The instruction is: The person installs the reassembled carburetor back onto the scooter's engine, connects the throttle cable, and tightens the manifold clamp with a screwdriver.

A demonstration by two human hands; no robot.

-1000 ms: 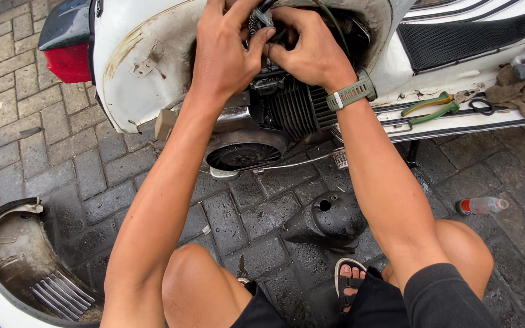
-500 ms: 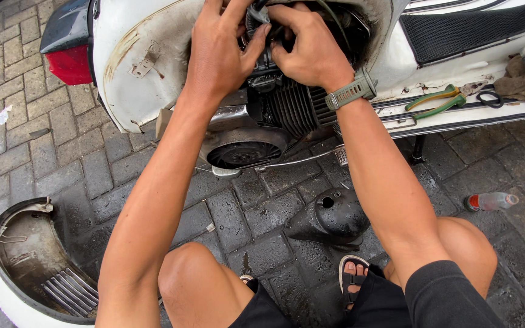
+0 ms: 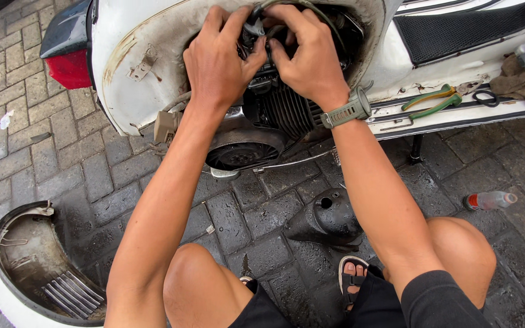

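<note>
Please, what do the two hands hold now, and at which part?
Both the left hand and the right hand grip a small dark part on top of the scooter engine; fingers hide exactly where.

light: soft, even daylight falling from above | shadows: pooling faintly beneath the scooter body (image 3: pixel 153 79) | focus: staying sharp throughout | edges: bending slightly outward

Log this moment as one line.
left hand: gripping dark engine part | right hand: same part | white scooter body: side open | green-handled pliers: on footboard
</note>
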